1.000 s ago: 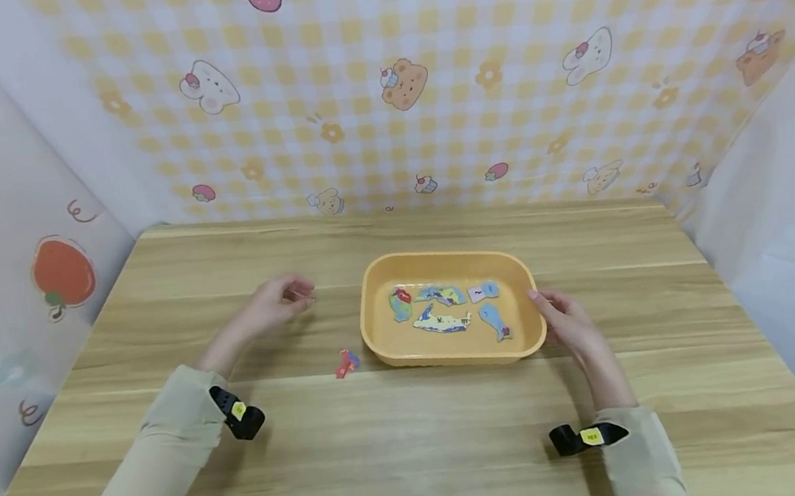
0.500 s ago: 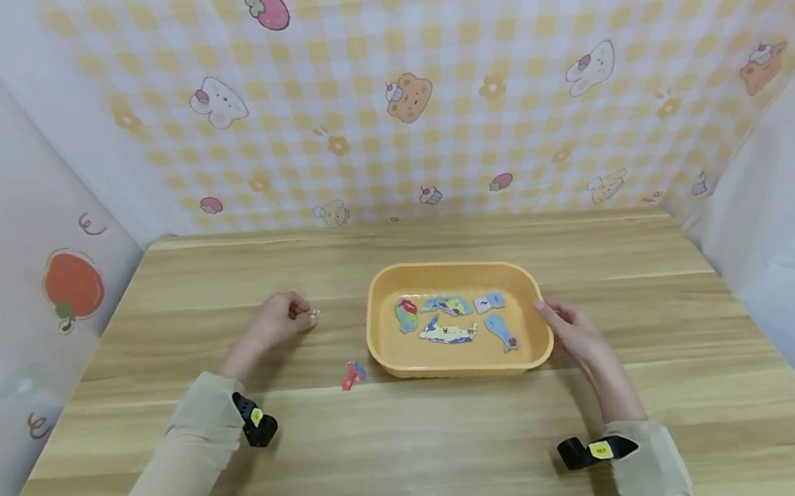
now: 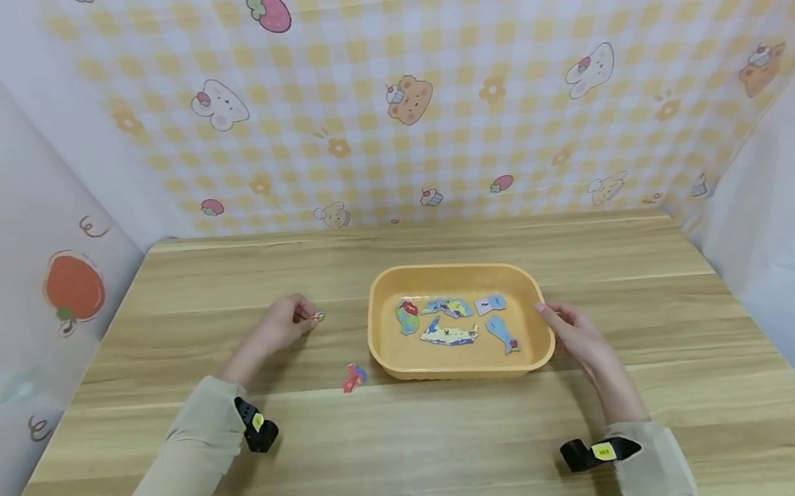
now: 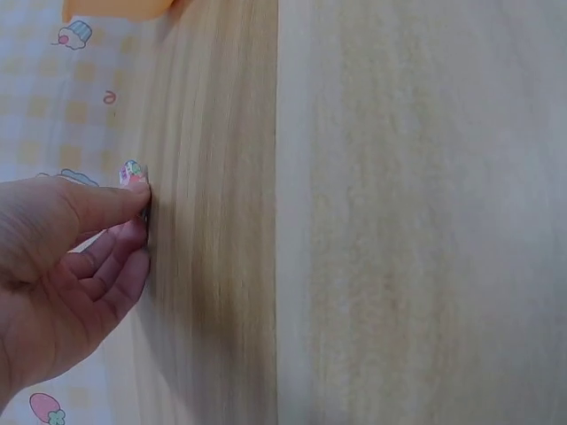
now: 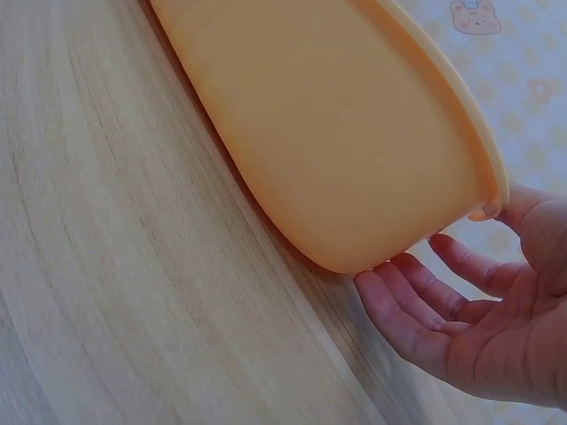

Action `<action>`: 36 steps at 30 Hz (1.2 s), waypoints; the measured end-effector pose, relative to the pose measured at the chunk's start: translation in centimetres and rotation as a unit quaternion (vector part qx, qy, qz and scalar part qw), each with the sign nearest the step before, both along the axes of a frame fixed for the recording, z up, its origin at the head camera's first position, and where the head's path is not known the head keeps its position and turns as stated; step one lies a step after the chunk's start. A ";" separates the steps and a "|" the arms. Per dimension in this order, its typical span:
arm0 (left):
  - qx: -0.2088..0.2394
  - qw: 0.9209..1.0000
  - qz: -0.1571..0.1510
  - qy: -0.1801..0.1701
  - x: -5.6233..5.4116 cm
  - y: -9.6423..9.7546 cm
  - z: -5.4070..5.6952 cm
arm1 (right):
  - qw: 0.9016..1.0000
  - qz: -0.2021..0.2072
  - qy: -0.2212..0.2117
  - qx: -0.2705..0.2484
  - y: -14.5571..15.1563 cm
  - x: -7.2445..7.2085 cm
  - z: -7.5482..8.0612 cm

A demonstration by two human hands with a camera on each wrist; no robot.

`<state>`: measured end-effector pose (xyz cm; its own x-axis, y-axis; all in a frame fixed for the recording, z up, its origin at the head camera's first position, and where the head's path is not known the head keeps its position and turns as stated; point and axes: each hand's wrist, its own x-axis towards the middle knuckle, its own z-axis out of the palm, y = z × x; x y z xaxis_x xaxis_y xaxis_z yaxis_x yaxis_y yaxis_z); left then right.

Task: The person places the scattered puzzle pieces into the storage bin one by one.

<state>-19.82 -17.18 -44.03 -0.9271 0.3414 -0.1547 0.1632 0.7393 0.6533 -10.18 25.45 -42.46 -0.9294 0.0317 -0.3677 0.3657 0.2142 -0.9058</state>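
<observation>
My left hand [image 3: 290, 322] pinches a small colourful puzzle piece [image 4: 132, 171] between thumb and fingers, just above the wooden table, left of the tray. Only one end of that piece shows past the thumb. At the tray's right end, my right hand [image 3: 575, 334] grips the yellow plastic tray [image 5: 328, 133], thumb at the rim and fingertips against the outer wall. Inside the tray lie several irregular printed pieces, among them a cream-and-blue piece [image 3: 449, 334] and a light blue piece [image 3: 501, 333]. A red-and-blue piece [image 3: 354, 377] lies on the table by the tray's front left corner.
The wood-grain table [image 3: 407, 460] extends around the tray on all sides. A yellow checked cloth [image 3: 458, 135] with cartoon prints hangs behind it, and white cloth stands at the left and right sides.
My left hand's fingers have closed on the small puzzle piece. The right hand stays at the tray's end. The head view has shifted slightly.
</observation>
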 end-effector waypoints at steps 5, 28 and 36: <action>0.026 0.999 -0.019 0.019 0.1 -0.2 -0.1 | 1.000 0.001 0.000 0.004 0.2 -0.1 0.1; 0.047 0.996 -0.067 0.036 0.3 1.3 1.8 | 1.000 0.006 0.001 0.003 0.1 -0.3 0.0; 0.062 0.996 -0.060 0.019 0.6 2.6 3.1 | 1.000 0.002 -0.003 0.006 0.1 -0.1 0.0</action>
